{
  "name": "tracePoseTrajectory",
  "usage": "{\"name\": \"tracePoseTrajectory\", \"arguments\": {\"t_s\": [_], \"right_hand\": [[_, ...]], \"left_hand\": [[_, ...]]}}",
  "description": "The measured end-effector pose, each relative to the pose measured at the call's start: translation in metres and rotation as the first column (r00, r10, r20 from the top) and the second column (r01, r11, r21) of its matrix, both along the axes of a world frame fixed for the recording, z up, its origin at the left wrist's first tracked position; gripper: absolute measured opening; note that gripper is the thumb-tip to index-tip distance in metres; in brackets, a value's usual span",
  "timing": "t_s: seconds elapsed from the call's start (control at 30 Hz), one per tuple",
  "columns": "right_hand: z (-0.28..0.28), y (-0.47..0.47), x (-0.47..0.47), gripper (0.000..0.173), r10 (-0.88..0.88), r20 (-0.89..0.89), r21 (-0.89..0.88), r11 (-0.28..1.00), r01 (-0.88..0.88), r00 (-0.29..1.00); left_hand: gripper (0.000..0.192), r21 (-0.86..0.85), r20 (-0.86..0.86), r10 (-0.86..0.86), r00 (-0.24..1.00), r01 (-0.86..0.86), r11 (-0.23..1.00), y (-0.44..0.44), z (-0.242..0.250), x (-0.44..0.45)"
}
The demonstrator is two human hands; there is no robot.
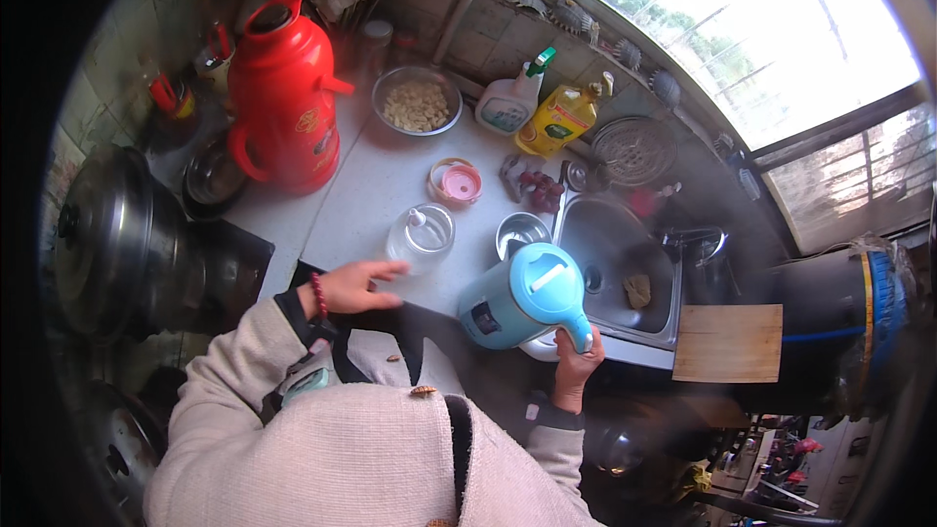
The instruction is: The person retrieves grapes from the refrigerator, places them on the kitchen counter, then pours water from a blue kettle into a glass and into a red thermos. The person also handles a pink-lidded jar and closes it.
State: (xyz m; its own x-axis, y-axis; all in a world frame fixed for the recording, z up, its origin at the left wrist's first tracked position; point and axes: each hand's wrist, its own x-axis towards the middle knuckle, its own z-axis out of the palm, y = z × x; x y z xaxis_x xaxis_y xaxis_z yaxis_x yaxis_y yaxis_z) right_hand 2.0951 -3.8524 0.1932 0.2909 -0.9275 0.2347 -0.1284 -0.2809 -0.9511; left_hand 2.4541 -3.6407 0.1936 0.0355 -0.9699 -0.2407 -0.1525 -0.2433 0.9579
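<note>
My right hand [576, 362] grips the handle of a light-blue electric kettle [494, 311], held at the counter's front edge with its white-striped lid on. Fingers apart and holding nothing, my left hand [364, 288] is beside a clear glass jar [424, 238] with a small spout at its rim. Behind the jar lies a pink lid [460, 183] with a pale ring. A small metal bowl [521, 228] stands just beyond the kettle, which partly hides it. Whether the kettle touches the counter, I cannot tell.
A stainless sink [618, 256] lies to the right, with a wooden board [728, 343] by its near corner. Grapes [542, 190], a yellow pump bottle [556, 121], a spray bottle [506, 104] and a bowl of pale pieces [416, 104] are farther back. A red thermos flask [285, 102] towers at left.
</note>
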Motion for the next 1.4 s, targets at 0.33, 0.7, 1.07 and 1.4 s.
{"name": "tracePoseTrajectory", "arguments": {"t_s": [0.33, 0.7, 1.07, 1.4], "right_hand": [[-0.031, -0.050, -0.017, 0.027, 0.046, -0.018, 0.016, 0.999, -0.045, 0.999], [0.001, -0.067, -0.011, 0.053, 0.217, -0.114, 0.018, 0.976, -0.216, 0.970], [0.095, -0.008, 0.022, 0.031, 0.040, 0.033, -0.405, 0.914, -0.023, 0.999], [0.147, 0.045, 0.143, 0.033, 0.642, -0.051, -0.510, 0.642, -0.573, 0.765]], "left_hand": [[0.027, -0.491, -0.019, 0.843, 0.537, -0.740, 0.460, 0.063, 0.028, 0.086], [0.044, -0.549, -0.031, 0.935, 0.354, -0.788, 0.280, 0.063, 0.026, 0.193], [0.027, -0.348, -0.379, 0.893, 0.245, -0.931, 0.108, 0.044, 0.029, 0.168], [0.030, -0.445, -0.086, 0.897, 0.434, -0.822, 0.355, 0.105, 0.076, 0.092]]}}
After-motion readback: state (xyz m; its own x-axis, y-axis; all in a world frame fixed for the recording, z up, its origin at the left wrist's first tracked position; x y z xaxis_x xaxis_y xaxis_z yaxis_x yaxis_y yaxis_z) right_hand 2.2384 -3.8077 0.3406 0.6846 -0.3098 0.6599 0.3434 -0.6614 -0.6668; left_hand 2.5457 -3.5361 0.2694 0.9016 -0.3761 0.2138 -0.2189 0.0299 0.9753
